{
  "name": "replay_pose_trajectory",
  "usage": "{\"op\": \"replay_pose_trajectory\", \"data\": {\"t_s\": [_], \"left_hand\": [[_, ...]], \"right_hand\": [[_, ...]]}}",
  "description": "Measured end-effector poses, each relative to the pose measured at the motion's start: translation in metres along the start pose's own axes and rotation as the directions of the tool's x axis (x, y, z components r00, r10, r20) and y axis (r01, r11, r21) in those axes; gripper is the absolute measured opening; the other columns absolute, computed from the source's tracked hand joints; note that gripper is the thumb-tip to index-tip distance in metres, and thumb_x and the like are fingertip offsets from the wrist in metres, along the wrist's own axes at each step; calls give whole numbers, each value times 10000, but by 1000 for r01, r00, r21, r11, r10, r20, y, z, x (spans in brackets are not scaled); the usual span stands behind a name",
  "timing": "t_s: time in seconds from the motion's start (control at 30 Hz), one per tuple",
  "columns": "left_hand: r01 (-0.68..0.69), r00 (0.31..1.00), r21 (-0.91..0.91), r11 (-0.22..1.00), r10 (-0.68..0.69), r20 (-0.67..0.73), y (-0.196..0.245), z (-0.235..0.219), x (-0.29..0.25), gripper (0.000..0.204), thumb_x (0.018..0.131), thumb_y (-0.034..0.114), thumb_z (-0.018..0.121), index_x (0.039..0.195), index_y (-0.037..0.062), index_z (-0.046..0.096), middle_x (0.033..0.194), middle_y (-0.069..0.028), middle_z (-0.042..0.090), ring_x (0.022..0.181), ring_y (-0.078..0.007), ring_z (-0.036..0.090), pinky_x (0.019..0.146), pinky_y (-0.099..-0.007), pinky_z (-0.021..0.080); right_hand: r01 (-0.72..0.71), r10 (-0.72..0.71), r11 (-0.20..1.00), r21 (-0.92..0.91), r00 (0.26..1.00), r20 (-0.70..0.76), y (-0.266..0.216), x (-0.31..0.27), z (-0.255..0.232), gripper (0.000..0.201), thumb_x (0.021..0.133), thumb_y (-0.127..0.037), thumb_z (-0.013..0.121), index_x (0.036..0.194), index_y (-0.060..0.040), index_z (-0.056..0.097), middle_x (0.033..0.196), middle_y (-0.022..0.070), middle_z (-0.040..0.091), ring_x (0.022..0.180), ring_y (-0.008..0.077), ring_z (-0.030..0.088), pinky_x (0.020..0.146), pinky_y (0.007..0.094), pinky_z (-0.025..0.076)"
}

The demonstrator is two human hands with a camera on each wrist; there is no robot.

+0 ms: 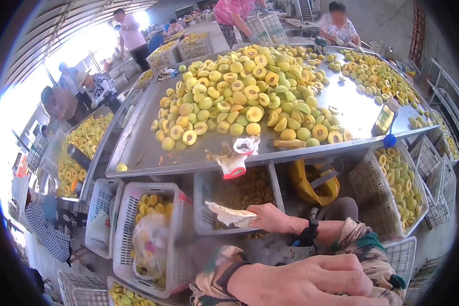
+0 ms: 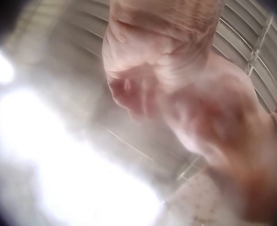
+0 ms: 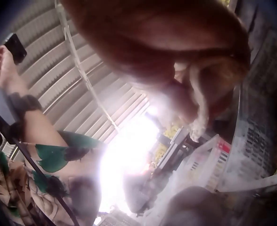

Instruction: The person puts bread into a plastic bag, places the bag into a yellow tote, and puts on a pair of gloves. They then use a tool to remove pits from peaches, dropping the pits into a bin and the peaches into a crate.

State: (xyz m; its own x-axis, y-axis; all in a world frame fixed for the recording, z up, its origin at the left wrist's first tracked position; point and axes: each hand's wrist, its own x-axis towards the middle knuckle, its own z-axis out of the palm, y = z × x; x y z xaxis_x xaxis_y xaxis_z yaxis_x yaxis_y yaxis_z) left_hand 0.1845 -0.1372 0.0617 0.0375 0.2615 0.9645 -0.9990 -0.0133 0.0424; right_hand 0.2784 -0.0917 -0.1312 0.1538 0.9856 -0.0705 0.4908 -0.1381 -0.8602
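Observation:
My right hand point(image 1: 274, 218) pinches one end of a stained off-white work glove point(image 1: 230, 214), held out flat above a grey crate point(image 1: 203, 204). In the right wrist view the glove's pale edge point(image 3: 199, 106) hangs below the fingers. My left hand point(image 1: 311, 280) is raised close to the head camera, palm down, with loosely bent fingers. Nothing shows in its grasp. A dark box-like device point(image 3: 16, 48) appears right by that hand in the right wrist view. Another white glove with a red-edged cuff point(image 1: 233, 164) hangs over the front edge of the metal table point(image 1: 178, 166).
Halved yellow-green stone fruit point(image 1: 239, 92) is heaped on the table. A knife-like wooden handle point(image 1: 289, 144) and a jar point(image 1: 385, 117) lie near its edge. Below are white crates point(image 1: 174, 229), a yellow bag point(image 1: 301, 188) and a fruit-filled crate point(image 1: 418, 217). Other people work around.

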Motion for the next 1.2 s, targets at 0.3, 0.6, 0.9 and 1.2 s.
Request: {"op": "replay_pose_trajectory", "data": {"t_s": [0.3,0.6,0.9,1.2], "left_hand": [[-145,984,173,974,124,125,-61,-20,8,322,971,233,468,821,30,670,786,-128,652,604,-212,537,557,-309,408],[118,990,550,827,-55,-131,-56,0,10,165,759,188,590,639,101,664,619,-67,614,506,-185,496,591,-292,432],[-113,992,469,876,73,103,-75,-17,18,110,783,168,606,727,100,671,687,-68,641,558,-181,540,604,-304,424],[-217,959,455,864,102,264,-78,-30,18,75,807,147,621,814,98,678,756,-70,668,610,-177,585,616,-316,415]], "right_hand": [[-41,41,999,35,999,4,37,15,-11,332,774,-196,629,1047,-10,598,908,253,643,891,416,616,782,450,483],[-37,33,994,105,999,37,44,16,-12,354,802,-198,624,1098,-6,594,935,246,651,894,398,627,783,429,486],[-42,39,992,118,999,28,45,8,-17,397,794,-196,616,1145,-13,579,957,252,647,924,412,618,800,453,487],[-42,44,992,116,999,-14,45,8,-24,364,821,-226,619,1117,-16,593,919,240,658,872,386,645,766,419,503]]}}
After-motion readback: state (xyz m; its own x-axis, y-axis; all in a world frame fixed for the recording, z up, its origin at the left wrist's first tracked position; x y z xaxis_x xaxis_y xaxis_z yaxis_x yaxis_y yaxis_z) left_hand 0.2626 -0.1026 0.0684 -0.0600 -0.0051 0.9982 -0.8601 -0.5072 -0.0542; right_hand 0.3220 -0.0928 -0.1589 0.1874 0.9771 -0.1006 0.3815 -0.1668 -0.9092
